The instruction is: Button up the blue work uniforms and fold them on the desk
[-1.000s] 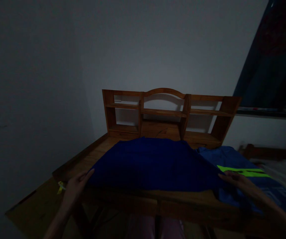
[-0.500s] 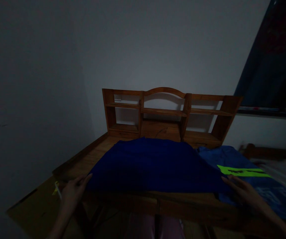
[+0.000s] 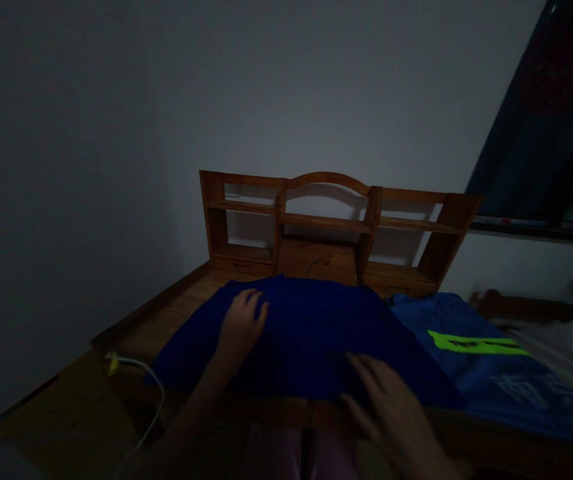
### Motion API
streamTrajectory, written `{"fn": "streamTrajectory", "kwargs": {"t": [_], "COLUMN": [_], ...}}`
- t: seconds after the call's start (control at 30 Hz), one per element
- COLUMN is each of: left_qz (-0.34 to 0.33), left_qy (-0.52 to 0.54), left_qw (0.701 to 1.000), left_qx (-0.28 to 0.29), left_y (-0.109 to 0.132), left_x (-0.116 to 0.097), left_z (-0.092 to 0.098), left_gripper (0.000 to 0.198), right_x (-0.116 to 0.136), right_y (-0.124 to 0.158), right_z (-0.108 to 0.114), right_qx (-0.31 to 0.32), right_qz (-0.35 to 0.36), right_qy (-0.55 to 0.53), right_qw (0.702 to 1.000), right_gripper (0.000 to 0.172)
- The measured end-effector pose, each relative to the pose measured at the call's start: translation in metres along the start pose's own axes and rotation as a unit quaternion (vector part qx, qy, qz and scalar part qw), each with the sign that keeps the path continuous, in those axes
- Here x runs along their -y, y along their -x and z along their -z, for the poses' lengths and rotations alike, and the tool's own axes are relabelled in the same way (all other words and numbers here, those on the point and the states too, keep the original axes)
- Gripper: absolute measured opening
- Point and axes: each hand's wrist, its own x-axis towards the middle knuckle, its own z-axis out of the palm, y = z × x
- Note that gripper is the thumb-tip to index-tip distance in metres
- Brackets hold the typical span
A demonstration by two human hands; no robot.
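Observation:
A dark blue cloth (image 3: 311, 327), probably a garment, lies spread over the wooden desk and reaches its front edge. My left hand (image 3: 242, 321) is over the left part of the cloth, fingers apart and slightly curled, holding nothing. Above the cloth's front edge, right of the middle, is my right hand (image 3: 379, 393), blurred, its fingers stretched out and spread. Whether either hand touches the fabric I cannot tell. A lighter blue garment (image 3: 446, 313) with a bright yellow-green stripe and white lettering lies beside the cloth on the right.
A wooden shelf unit (image 3: 324, 220) stands along the back of the desk (image 3: 176, 310) against the wall. A pale cable (image 3: 159, 393) with a yellow tag hangs at the left front corner. Further right are a bed frame (image 3: 521, 305) with bedding and a dark curtain (image 3: 541, 133).
Both hands have let go of the cloth's front corners and moved inward. The left hand is now farther forward over the cloth, and the cloth's front edge sits slightly nearer me.

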Motion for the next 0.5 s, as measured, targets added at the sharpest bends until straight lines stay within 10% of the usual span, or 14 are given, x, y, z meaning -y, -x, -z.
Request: {"fn": "streamTrajectory", "kwargs": {"t": [0.1,0.2,0.5], "left_qz": [-0.139,-0.107,-0.111], "left_qy": [0.065,0.032,0.049], "left_qw": [0.968,0.938,0.956], "left_qx": [0.197,0.328,0.266], "left_y": [-0.057,-0.094,-0.136], "left_x": [-0.039,-0.04,-0.001], "left_z": [-0.061,-0.116,-0.175], "left_gripper": [0.057,0.069,0.087], "right_x": [0.057,0.074,0.041], "right_y": [-0.015,-0.028,-0.032], "right_z": [-0.044,-0.071,-0.11], "right_qx": [0.02,0.028,0.01], "right_qz": [0.133,0.159,0.229], "right_qy": [-0.013,-0.01,0.016], "right_qw": [0.991,0.987,0.973], "right_gripper": [0.041,0.036,0.056]}}
